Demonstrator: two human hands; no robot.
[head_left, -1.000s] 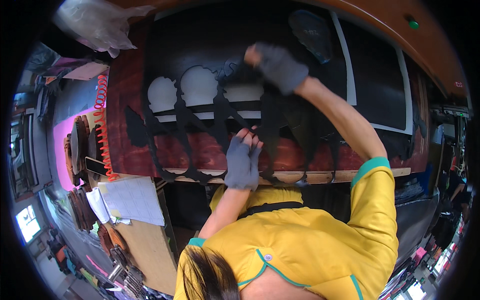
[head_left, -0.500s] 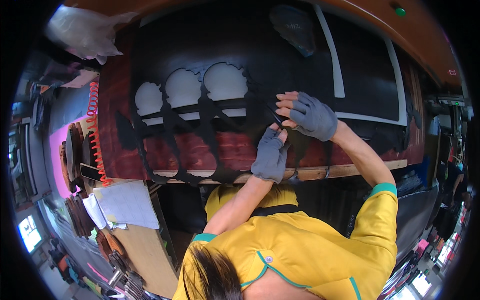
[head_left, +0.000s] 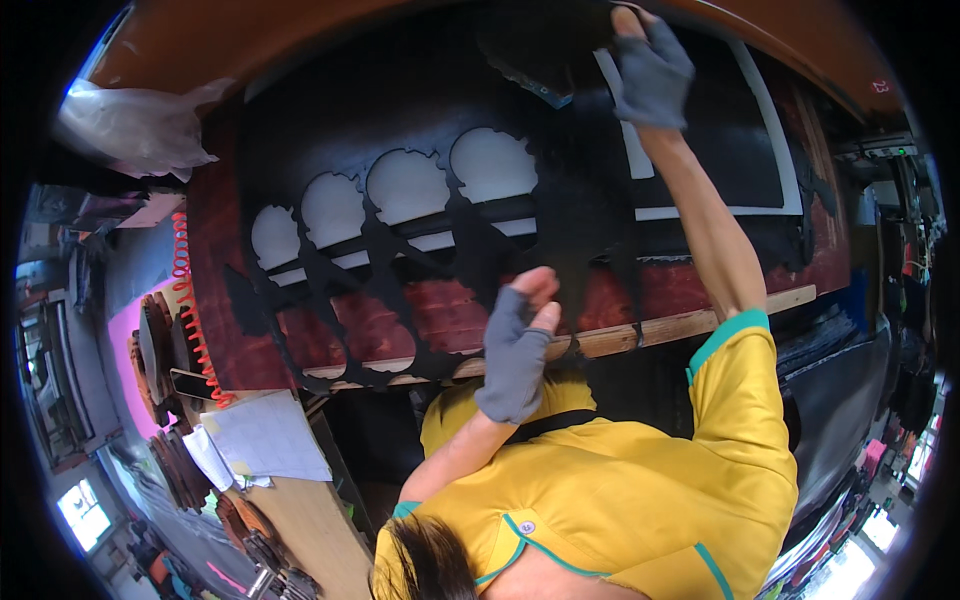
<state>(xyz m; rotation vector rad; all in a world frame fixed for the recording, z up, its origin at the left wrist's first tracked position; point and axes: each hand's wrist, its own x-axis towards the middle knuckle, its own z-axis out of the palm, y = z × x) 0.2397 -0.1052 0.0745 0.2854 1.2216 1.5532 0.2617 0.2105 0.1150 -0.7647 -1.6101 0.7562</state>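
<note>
A large black sheet (head_left: 330,130) covers the bench, with a row of rounded cut-outs (head_left: 408,187) showing a white layer beneath. Its torn-looking black strips hang over the near edge. My left hand (head_left: 515,350), in a grey fingerless glove, hovers by these strips, thumb and fingers apart, with nothing visible in it. My right hand (head_left: 655,75), gloved alike, reaches to the far side. Beside its fingers is a dark leaf-shaped piece (head_left: 545,85), its upper part blurred. Whether the right fingers touch or hold it cannot be made out.
White strips (head_left: 720,213) edge the black sheet at right. A wooden rail (head_left: 680,325) runs along the bench's near side. At left are a red coiled hose (head_left: 182,270), papers (head_left: 265,435), a phone (head_left: 195,385) and a clear plastic bag (head_left: 135,125). An orange-brown panel (head_left: 820,60) overhangs behind.
My right hand has moved from beside my left hand to the far side. Another rounded cut-out now shows. My left hand has drawn slightly nearer to me, and the view has shifted.
</note>
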